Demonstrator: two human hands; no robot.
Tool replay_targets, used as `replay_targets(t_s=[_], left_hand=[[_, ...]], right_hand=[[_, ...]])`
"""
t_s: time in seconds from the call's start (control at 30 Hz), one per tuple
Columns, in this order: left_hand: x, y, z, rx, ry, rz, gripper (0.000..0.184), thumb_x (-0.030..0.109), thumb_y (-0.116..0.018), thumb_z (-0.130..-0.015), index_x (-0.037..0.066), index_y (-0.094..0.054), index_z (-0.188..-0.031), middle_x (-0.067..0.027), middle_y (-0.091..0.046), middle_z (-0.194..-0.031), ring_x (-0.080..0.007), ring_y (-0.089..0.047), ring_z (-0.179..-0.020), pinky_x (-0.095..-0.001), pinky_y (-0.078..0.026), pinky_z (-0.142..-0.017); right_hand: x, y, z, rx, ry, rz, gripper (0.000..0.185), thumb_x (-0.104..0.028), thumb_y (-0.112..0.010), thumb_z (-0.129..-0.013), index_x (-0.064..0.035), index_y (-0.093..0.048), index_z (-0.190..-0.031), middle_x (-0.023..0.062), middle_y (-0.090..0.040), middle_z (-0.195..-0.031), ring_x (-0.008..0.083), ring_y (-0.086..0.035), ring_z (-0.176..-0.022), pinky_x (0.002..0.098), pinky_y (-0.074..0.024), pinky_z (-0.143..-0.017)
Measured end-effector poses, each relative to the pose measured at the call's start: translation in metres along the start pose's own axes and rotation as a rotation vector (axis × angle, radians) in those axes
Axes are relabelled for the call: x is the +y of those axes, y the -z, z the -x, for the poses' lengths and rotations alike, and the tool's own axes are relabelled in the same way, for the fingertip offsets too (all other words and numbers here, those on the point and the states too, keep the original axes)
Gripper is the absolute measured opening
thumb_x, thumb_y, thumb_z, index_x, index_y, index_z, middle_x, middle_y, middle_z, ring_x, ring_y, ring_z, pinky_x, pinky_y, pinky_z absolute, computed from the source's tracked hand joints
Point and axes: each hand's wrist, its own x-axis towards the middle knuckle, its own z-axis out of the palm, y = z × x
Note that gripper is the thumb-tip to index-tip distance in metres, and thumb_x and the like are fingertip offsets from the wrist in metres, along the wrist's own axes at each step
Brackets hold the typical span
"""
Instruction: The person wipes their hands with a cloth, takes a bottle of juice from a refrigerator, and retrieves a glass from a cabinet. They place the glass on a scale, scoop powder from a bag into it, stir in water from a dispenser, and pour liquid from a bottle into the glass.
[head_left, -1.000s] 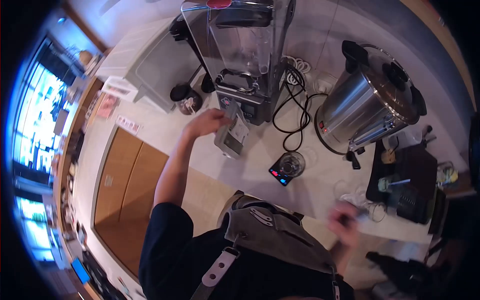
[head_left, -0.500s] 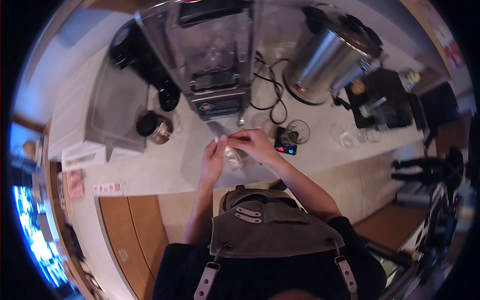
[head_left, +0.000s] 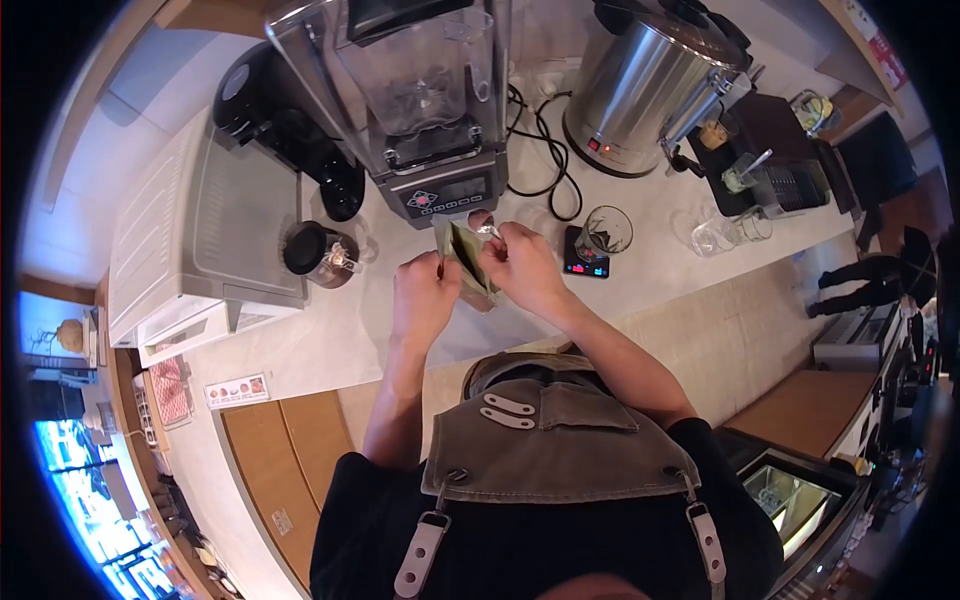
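My left hand (head_left: 424,292) is closed on the left edge of an unsealed pouch (head_left: 479,296), whose mouth gapes and shows a greenish inside. My right hand (head_left: 524,266) is closed on a small metal spoon (head_left: 482,220) and also sits against the pouch's right side. The spoon's bowl points away from me, above the mouth of the pouch. What the pouch contains is hard to see. Just right of my right hand, a clear glass (head_left: 610,228) with something dark at its bottom stands on a black digital scale (head_left: 586,268) with lit red and blue marks.
A blender (head_left: 440,190) stands directly behind the pouch. On the left are a dark-lidded jar (head_left: 318,254), a black machine (head_left: 290,135) and a pale boxy appliance (head_left: 205,230). To the right stand a steel urn (head_left: 640,90), a loose cable (head_left: 550,165) and clear glasses (head_left: 712,236).
The pouch's mouth is now spread apart, where my hands were pinched together at its top. The spoon now shows in my right hand. The view has shifted slightly and become sharper.
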Motion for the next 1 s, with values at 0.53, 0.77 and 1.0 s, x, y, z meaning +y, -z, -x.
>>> replay_targets(t_s=[0.53, 0.77, 1.0], left_hand=[[-0.078, -0.008, 0.015, -0.325, -0.047, 0.648, 0.122, 0.034, -0.093, -0.071, 0.016, -0.013, -0.162, -0.0197, -0.029, -0.163, -0.04, -0.035, -0.146, -0.0533, -0.04, -0.111], [-0.117, -0.066, 0.031, -0.37, -0.164, 0.443, 0.163, 0.038, -0.102, -0.054, 0.004, 0.017, -0.16, -0.0274, -0.001, -0.168, -0.0433, -0.009, -0.157, -0.049, -0.021, -0.126], [-0.114, -0.077, 0.018, -0.241, -0.386, 0.385, 0.146, 0.026, -0.098, -0.063, 0.0, 0.009, -0.158, -0.026, -0.025, -0.155, -0.0423, -0.035, -0.144, -0.0493, -0.033, -0.12]], right_hand=[[-0.003, 0.004, -0.019, -0.284, -0.174, -0.082, 0.026, -0.022, -0.072, -0.083, 0.0026, -0.068, -0.087, 0.0193, -0.073, -0.082, 0.0355, -0.073, -0.079, 0.0427, -0.0564, -0.076], [-0.004, 0.01, -0.019, -0.403, -0.04, -0.103, 0.024, -0.018, -0.071, -0.085, 0.0045, -0.064, -0.089, 0.019, -0.072, -0.088, 0.0319, -0.073, -0.084, 0.0386, -0.0544, -0.077], [-0.005, 0.018, -0.013, -0.469, 0.117, -0.112, 0.022, -0.015, -0.071, -0.084, 0.0043, -0.061, -0.087, 0.0193, -0.071, -0.088, 0.0326, -0.073, -0.086, 0.0391, -0.054, -0.076]])
